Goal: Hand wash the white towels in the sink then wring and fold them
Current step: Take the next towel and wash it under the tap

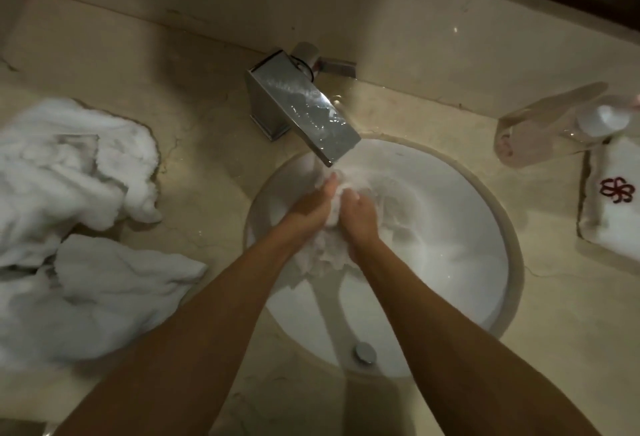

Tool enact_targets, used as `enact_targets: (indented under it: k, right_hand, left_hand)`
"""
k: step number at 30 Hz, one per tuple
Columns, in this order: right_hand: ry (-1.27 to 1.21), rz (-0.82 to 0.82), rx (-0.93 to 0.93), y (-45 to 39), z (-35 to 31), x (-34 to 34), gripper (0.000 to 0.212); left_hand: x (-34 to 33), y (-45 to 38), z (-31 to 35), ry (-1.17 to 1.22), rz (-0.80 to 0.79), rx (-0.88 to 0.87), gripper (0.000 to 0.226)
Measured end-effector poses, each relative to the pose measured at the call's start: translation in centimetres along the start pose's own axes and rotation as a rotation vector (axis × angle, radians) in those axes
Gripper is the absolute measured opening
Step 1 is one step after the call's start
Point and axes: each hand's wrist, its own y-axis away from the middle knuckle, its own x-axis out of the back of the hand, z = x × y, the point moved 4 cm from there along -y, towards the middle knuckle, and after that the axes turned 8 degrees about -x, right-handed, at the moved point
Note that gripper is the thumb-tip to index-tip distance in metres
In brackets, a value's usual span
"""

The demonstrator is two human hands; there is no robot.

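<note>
Both hands are closed on one bunched white towel (329, 248) over the round white sink (460, 227). The left hand (313, 208) has its fingers curled round the upper left of the wad, its fingertips lying at the cloth just under the end of the spout. The right hand (358, 217) grips the wad from the other side, fingers curled over it, so that the two hands sit close together with a ridge of wet cloth squeezed up between them. The rest of the towel hangs down below the wrists and spreads against the near left wall of the basin; whether it reaches the bottom cannot be told. A wide, flat metal faucet (304, 113) slants down from the back of the counter, wet on its top face, and its lip ends right above the fingers. Near the front edge of the basin sits a small round metal overflow cap (364, 352). On the beige stone counter (207, 193) to the left of the sink lies a heap of crumpled white towels (69, 210), well apart from the hands. On the right side of the counter a folded white towel with a dark red emblem (613, 200) lies flat, and just behind it a clear bottle (554, 127) lies on its side, blurred.
</note>
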Motion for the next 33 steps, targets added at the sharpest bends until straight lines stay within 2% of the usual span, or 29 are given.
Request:
enact_targets:
  k: [3, 4, 5, 7, 8, 10, 12, 15, 17, 19, 21, 23, 26, 29, 31, 33]
  right_hand:
    - [0.071, -0.181, 0.235, 3.5, -1.7, -1.0, 0.033]
    - [0.103, -0.156, 0.289, 3.5, -2.1, -0.8, 0.033]
    - [0.126, -0.087, 0.310, 2.8, -2.2, -0.5, 0.031]
    - [0.187, 0.047, 0.228, 1.2, -1.8, 0.2, 0.029]
    - [0.175, 0.050, 0.149, 0.6, -1.3, 0.3, 0.027]
    - [-0.041, 0.001, 0.021, 0.9, -0.3, 0.6, 0.017]
    - [-0.422, -0.140, -0.094, 2.2, 1.2, 1.2, 0.015]
    - [-0.964, -0.562, -0.288, 4.4, 4.1, 2.1, 0.051]
    - [-1.118, -0.700, -0.453, 5.1, 6.1, 2.4, 0.069]
    - [-1.083, -0.729, -0.527, 5.5, 7.1, 2.3, 0.079]
    - [-0.857, -0.687, -0.458, 5.3, 7.0, 2.4, 0.078]
    - [-0.540, -0.581, -0.318, 4.9, 6.0, 3.4, 0.058]
    - [-0.352, -0.423, -0.125, 4.2, 3.9, 5.3, 0.029]
    - [-0.287, -0.111, -0.036, 3.6, 2.9, 6.2, 0.031]
    - [-0.401, 0.107, -0.084, 2.9, 3.9, 6.6, 0.039]
    - [-0.653, 0.200, -0.136, 2.5, 4.8, 7.5, 0.040]
  left_hand:
    - [1.0, -0.2, 0.2, 0.241, 0.118, 0.118, 0.036]
    - [1.0, 0.3, 0.6, 0.243, 0.124, 0.102, 0.037]
    - [0.9, 1.3, 1.2, 0.141, 0.095, 0.067, 0.044]
    - [0.4, 3.3, 0.8, -0.136, 0.072, -0.021, 0.057]
    - [0.3, 3.8, 0.1, -0.171, 0.080, -0.052, 0.058]
    - [1.2, 4.3, -2.0, -0.084, 0.173, 0.011, 0.052]
    - [2.5, 4.6, -3.7, 0.123, 0.244, 0.139, 0.050]
    - [2.8, 4.6, -5.4, 0.814, 0.204, 0.361, 0.045]
    - [2.1, 5.2, -4.8, 1.036, 0.137, 0.450, 0.040]
    - [1.1, 5.8, -4.6, 1.083, 0.068, 0.476, 0.041]
    - [0.3, 6.4, -4.0, 1.145, -0.059, 0.507, 0.046]
    - [-0.2, 6.9, -3.2, 1.136, -0.186, 0.524, 0.055]
    - [-0.6, 7.0, -1.4, 0.905, -0.270, 0.401, 0.040]
    - [0.1, 6.4, -0.1, 0.704, -0.074, 0.206, 0.036]
    - [0.9, 6.3, 0.8, 0.700, 0.131, 0.054, 0.028]
    - [1.5, 6.8, 1.1, 0.812, 0.266, -0.025, 0.021]
